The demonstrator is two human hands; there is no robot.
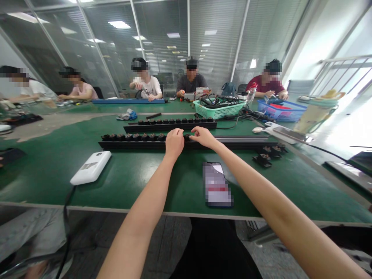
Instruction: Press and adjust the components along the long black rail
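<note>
1. A white power bank [90,167] lay on the green bench [49,174], well left of the hands, with a black cable [68,217] trailing over the bench edge.
2. The left hand [174,143] was curled narrowly over the near black strip of knobbed fittings [130,144], touching it; whether it held anything could not be told.
3. The right hand [204,137] lay just beside it, fingers narrowly bunched and touching a black knob [186,136] on that strip; any grip could not be told.
4. A second black strip [170,126] lay alongside, farther away.
5. A face-up phone [216,184] lay nearer the person, below the right hand.
6. Loose black fittings [263,159] sat to the right.
</note>
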